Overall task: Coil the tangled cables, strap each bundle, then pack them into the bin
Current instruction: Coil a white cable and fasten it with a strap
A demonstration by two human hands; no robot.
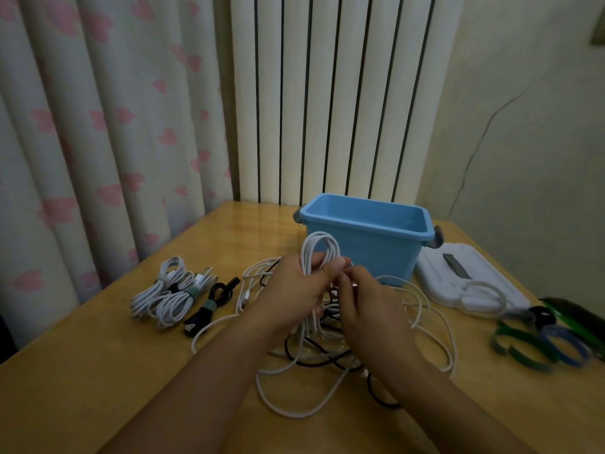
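Left hand: the left hand (294,286) is curled round a white cable coil (319,253), whose loops are held upright above the fist, in front of the bin.
Right hand: the right hand (366,309) is held just beside the left, its fingers bent inward at the coil's lower part; a strand appears to be pinched, though the exact grip cannot be told.
Loose cables: a tangle of white and black cables (330,362) is spread on the table (98,371) under and around both hands, with the coil's free end trailing into it.
Bin: the blue bin (366,237) is stood upright behind the hands; only bare inner walls are seen, and its floor is hidden by the near wall.
Lid: a white lid (465,276) is laid flat right of the bin, touching or nearly touching it, with a white loop resting on it.
Strapped bundles: two white bundles (170,290) and one black bundle (209,303) are laid left of the hands, each bound with a greenish strap.
Straps: spare green, blue and black straps (540,339) are piled at the table's right edge.
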